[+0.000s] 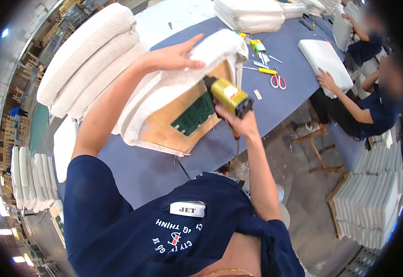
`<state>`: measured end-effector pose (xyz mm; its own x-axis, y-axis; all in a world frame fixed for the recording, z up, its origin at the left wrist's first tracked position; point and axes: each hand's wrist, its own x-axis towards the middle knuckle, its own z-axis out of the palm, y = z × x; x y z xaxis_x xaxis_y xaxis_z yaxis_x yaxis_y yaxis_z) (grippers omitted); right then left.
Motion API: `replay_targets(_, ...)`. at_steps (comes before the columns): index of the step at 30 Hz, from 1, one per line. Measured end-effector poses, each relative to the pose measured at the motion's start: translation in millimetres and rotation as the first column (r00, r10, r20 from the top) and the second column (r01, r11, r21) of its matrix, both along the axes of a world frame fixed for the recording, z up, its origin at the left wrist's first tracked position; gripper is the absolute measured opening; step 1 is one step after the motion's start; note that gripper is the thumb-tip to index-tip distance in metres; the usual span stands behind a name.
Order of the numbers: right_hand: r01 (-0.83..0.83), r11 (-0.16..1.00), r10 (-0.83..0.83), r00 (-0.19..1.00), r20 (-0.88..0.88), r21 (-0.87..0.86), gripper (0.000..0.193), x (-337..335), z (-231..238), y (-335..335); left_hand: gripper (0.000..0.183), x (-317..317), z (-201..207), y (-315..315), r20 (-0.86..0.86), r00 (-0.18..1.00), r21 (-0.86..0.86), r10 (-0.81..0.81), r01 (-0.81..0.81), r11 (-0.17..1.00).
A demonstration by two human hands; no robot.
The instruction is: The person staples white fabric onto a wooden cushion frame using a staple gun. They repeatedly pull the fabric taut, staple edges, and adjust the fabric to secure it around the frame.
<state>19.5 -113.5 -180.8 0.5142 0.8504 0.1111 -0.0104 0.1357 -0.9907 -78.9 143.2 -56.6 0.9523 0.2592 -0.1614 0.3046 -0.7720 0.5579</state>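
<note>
Fingers of the right hand [242, 122]: closed around the grip of 1 yellow-and-black power tool [229, 95], cord or hose [237, 147] hanging below. Tool's black nose: at the inner edge of 1 white cushion [139, 104]; contact cannot be told. Left hand [171, 56]: open, thumb and fingers spread, resting over the cushion's upper edge.

Cushion: tilted on the blue table [280, 106], between the person's arms, underside facing the person. Underside: tan board [157, 131] with 1 green slatted panel [193, 114], white fabric around the rim.

Left of cushion: stack of white cushions [90, 57], partly behind the left forearm.

Right of cushion, on table: 1 screwdriver [267, 71], yellow handle; 1 pair of scissors [277, 81], red-and-white handles; 1 small green-and-yellow box [258, 45].

Farther right: 2 co-workers, each with hands on a white pad, nearer pad [321, 60] at the table edge. Lower right: piled white pads [368, 198].
</note>
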Motion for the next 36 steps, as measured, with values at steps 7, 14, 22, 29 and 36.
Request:
replay_targets(7, 0.078, 0.988, -0.101, 0.979, 0.179, 0.134, 0.034, -37, -23, 3, 0.075, -19, -29, -6, 0.024, 0.967, -0.241, 0.254, -0.241, 0.940)
replay_targets(14, 0.091, 0.986, -0.122, 0.963, 0.239, 0.138, 0.041, -28, -47, 14, 0.064, -20, -19, -41, 0.137, 0.944, 0.166, 0.299, -0.319, 0.933)
replay_targets(22, 0.114, 0.993, -0.114, 0.993, 0.017, 0.000, 0.026, -8, -10, 0, 0.056, -35, -30, -76, 0.219, 0.969, 0.631, 0.117, -0.232, 0.740)
replay_targets(29, 0.038, 0.999, -0.037, 0.995, -0.095, 0.008, 0.034, 4, 9, -1, 0.064, -36, -30, -75, 0.200, 0.979, 0.645, 0.047, -0.167, 0.746)
replay_targets(36, 0.003, 0.998, -0.003, 1.000, 0.006, -0.067, 0.045, -6, 4, 3, 0.078, -37, -29, -79, 0.196, 0.977, 0.655, 0.082, -0.193, 0.730)
